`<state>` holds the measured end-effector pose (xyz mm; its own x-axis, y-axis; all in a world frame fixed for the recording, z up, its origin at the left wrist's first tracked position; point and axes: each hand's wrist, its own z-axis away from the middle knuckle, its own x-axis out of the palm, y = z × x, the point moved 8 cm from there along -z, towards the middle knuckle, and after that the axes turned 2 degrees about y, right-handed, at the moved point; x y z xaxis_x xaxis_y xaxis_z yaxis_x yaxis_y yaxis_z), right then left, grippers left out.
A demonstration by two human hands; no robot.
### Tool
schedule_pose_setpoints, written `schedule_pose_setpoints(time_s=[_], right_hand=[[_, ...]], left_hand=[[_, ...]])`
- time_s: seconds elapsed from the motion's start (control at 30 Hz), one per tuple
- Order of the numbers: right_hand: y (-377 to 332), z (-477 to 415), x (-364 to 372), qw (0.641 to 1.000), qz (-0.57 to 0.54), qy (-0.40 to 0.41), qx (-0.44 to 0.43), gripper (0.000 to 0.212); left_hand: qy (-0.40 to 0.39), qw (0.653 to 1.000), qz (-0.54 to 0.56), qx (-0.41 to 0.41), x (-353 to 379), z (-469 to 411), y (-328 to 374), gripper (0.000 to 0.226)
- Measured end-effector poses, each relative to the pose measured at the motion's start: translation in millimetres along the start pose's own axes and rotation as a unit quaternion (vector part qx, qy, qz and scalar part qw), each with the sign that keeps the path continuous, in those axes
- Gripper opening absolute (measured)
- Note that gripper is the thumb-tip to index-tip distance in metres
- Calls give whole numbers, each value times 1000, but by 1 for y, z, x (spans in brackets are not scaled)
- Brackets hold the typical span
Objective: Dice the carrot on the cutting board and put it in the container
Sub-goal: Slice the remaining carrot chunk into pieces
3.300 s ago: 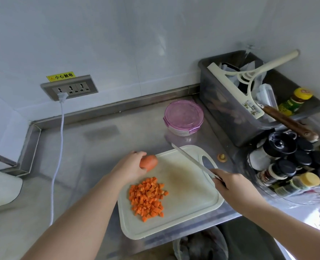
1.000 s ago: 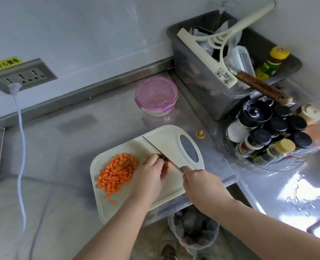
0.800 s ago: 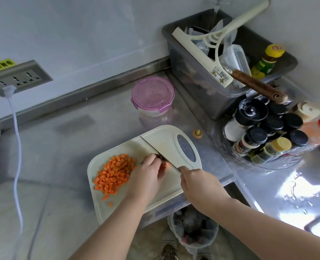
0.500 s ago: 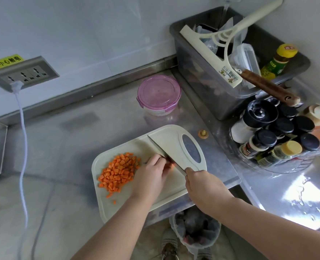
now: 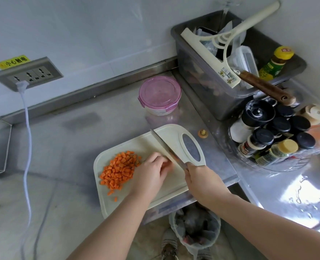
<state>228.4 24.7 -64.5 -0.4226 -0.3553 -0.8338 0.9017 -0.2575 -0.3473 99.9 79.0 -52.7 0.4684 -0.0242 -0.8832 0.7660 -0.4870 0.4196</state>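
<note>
At the left of the cutting board (image 5: 106, 201) I see the diced carrot (image 5: 119, 169) in a loose heap, with a few cubes strayed toward the near edge. Just right of the heap I have the left hand (image 5: 151, 175) knuckles up, its fingers curled down over the uncut carrot piece (image 5: 175, 158). Only an orange sliver of that piece shows past the fingertips. It lies tight against the knife (image 5: 163, 144), on the blade's left face, so the next cut turns on the narrow gap between fingertips and edge. The blade's long axis runs diagonally, with the tip at the board's far side and the handle near me. The right hand (image 5: 202, 181) is wrapped firmly round that handle. Beyond the board's far edge, well apart from the heap, the container (image 5: 159, 94) stands with its pink lid on. I judge the lid must come off before any dice go in.
</note>
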Motion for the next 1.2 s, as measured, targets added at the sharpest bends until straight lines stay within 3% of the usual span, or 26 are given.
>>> schedule_pose_setpoints(time_s=[0.2, 0.77, 0.97, 1.2], right_hand=[[-7, 12, 3, 998, 47, 4, -42, 19], [-9, 14, 5, 995, 87, -8, -43, 24], [-10, 11, 4, 995, 82, -38, -37, 20], [-6, 1, 17, 994, 95, -60, -10, 31]], left_hand=[[13, 999, -36, -5, -1, 2, 1, 20], [16, 999, -46, 19, -4, 1, 5, 27], [12, 999, -45, 16, -1, 1, 3, 27], [-20, 999, -25, 0, 5, 2, 0, 13]])
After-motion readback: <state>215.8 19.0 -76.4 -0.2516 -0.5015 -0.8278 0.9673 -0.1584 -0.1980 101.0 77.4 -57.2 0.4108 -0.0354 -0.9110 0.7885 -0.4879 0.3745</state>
